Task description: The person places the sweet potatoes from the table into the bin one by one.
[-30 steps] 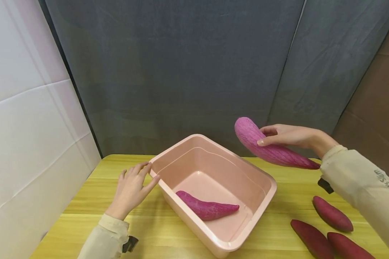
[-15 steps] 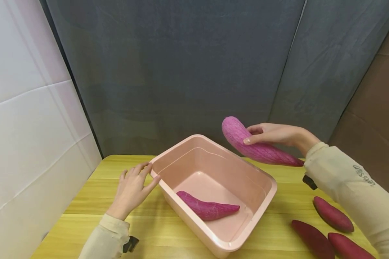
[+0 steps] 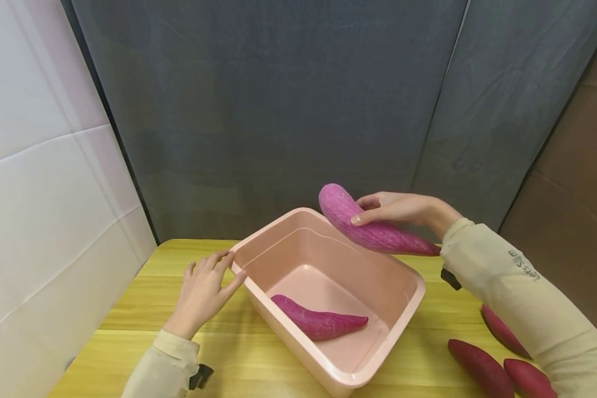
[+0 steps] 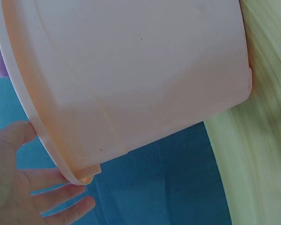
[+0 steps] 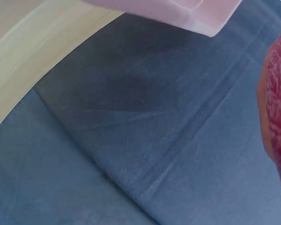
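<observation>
The pink tub (image 3: 403, 309) sits on the yellow table (image 3: 144, 309). One purple sweet potato (image 3: 318, 322) lies inside it. The left hand (image 3: 201, 293) rests flat on the table, fingers straight, touching the tub's corner. The right hand (image 3: 403, 210) is wrapped around a long pink sweet potato (image 3: 363, 224), up in the air over the tub's back edge. Three dark red sweet potatoes (image 3: 482, 367) lie on the table to the right.

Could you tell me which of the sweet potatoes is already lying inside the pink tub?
The magenta sweet potato on the tub floor. The paler one is held above the rim by the right hand; three darker ones lie on the table.
</observation>
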